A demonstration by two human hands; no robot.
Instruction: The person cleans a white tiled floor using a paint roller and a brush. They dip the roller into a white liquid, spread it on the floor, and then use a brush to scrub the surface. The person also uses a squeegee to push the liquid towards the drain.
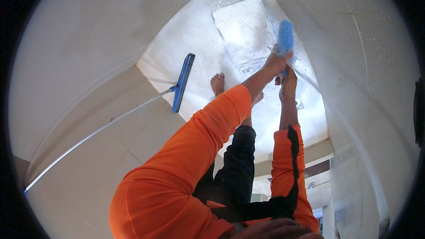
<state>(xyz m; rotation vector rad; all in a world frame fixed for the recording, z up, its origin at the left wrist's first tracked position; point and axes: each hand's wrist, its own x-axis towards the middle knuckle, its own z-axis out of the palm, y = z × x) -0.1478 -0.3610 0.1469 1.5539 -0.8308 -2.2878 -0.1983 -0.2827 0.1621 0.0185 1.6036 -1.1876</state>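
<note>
Both my arms in orange sleeves reach toward the wet white floor. My left hand (pixel 277 62) is closed around the lower half of a blue scrub brush (pixel 286 36), its rounded end sticking out past my fingers. Just below, my right hand (pixel 289 81) is closed near the brush's lower end, where a bit of blue shows between the hands. Most of the right fingers are hidden. A pale hose (pixel 349 128) runs from beside my hands along the right wall, and I cannot tell if a finger holds it.
A squeegee (pixel 182 84) with a blue head stands at the left, its long pole slanting along the wall. A square floor panel (pixel 243 28) lies ahead of my bare feet (pixel 218 84). A small drain (pixel 299 103) is at the right. Tiled walls (pixel 367 62) enclose the wet floor.
</note>
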